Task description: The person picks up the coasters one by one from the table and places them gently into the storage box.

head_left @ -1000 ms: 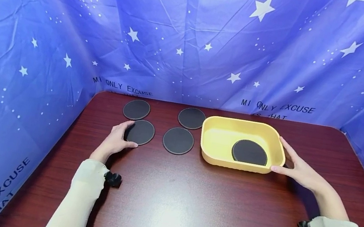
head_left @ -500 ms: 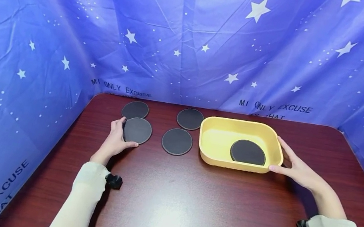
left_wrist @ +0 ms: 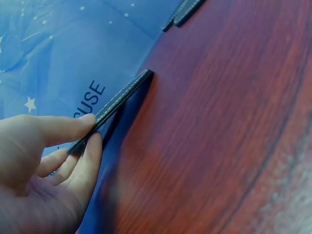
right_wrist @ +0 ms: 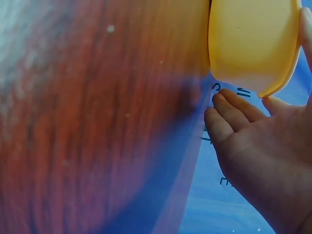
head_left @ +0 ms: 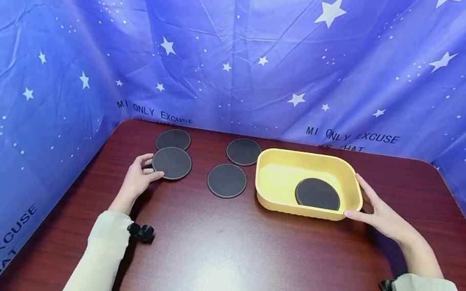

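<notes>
In the head view my left hand pinches a round black coaster by its left edge. The left wrist view shows this coaster tilted and edge-on, light stitching along its rim, thumb above and fingers beneath. Behind it lies another coaster, partly covered. Two more coasters, a near one and a far one, lie between it and a yellow bin. Inside the bin sits one coaster. My right hand touches the bin's right end, thumb and index finger spread; its other fingers extend below the bin's end in the right wrist view.
All of this is on a dark red wooden table. A blue star-patterned cloth hangs behind its far edge and along both sides. Small black devices are strapped at both wrists.
The left hand has drawn its coaster to the left and lifted it, so it now overlaps the coaster behind. The right hand keeps its place at the bin's end.
</notes>
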Action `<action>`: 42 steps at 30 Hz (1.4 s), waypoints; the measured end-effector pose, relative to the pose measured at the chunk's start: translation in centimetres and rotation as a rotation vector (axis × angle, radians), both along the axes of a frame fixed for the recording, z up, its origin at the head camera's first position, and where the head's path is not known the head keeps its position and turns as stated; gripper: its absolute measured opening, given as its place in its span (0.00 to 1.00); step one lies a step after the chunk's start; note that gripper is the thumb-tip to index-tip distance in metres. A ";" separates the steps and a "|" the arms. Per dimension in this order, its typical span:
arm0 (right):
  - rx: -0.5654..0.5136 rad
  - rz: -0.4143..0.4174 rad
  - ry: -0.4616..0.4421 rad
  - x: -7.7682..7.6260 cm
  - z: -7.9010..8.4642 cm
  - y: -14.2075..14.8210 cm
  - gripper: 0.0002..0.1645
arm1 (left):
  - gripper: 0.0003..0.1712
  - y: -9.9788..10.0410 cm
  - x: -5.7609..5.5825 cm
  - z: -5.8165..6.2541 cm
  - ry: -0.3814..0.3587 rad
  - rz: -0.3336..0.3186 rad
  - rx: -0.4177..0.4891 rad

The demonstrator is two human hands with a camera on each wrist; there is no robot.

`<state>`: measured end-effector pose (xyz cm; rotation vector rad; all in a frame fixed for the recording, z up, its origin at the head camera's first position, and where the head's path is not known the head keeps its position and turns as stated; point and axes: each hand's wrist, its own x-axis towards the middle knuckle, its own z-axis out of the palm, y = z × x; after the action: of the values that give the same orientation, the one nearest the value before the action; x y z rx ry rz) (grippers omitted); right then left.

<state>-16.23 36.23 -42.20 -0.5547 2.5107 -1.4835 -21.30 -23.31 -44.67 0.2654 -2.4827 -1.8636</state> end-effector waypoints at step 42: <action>0.016 -0.031 0.038 0.2 0.7 0.5 0.51 | 0.36 5.7 0.5 2.9 0.054 -0.173 0.450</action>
<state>-16.07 36.70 -41.54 -0.5486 2.5691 -1.4763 -20.84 -17.65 -41.75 0.0052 -2.0817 -2.4493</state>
